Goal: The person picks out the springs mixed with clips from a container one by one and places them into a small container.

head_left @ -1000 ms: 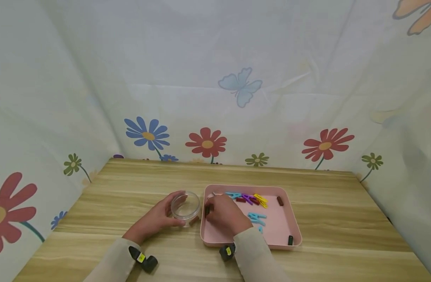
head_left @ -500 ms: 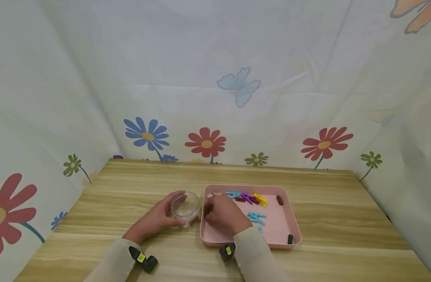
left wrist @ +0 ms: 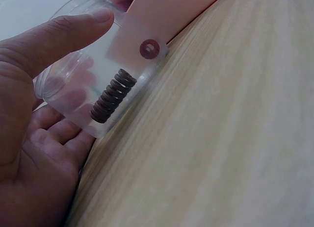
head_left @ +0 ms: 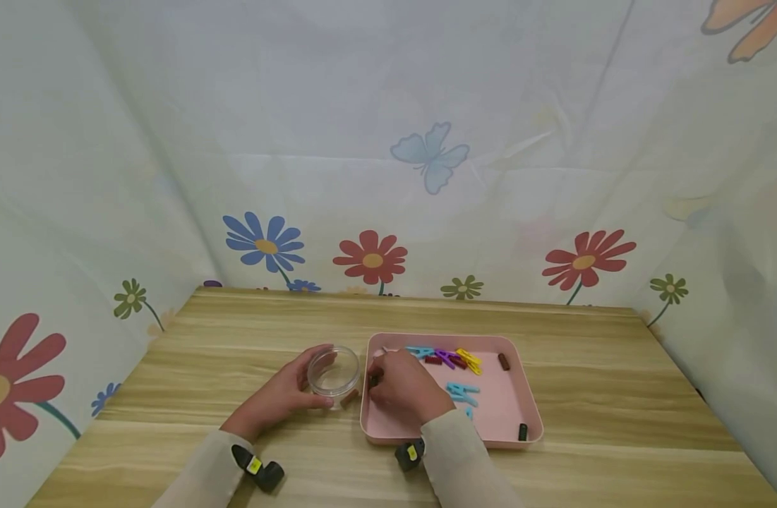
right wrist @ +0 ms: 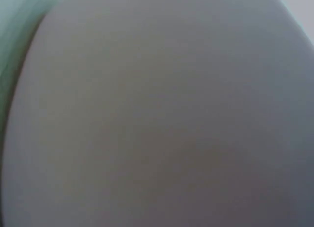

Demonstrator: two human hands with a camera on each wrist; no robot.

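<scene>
My left hand point(head_left: 285, 388) grips a clear jar point(head_left: 334, 371), thumb on one side and fingers round the other. The left wrist view shows a brown coil spring point(left wrist: 113, 95) inside the jar, beside a reddish ring shape point(left wrist: 149, 49), perhaps a spring seen end-on. Inside the left part of the pink tray point(head_left: 490, 446), my right hand point(head_left: 408, 384) has its fingers curled down and pinches a small dark spring point(head_left: 373, 381), mostly hidden by the fingers. A pale sleeve-like blur fills the right wrist view.
Light blue clothespins point(head_left: 462, 391), a purple clothespin point(head_left: 447, 358) and a yellow clothespin point(head_left: 469, 360) lie in the tray. Dark red springs point(head_left: 433, 360) sit near them. A brown spring point(head_left: 504, 362) and a black spring point(head_left: 523, 432) are along the tray's right side.
My right fingers have shifted slightly around the dark spring, and less of it shows now. The left hand and the jar stay in place.
</scene>
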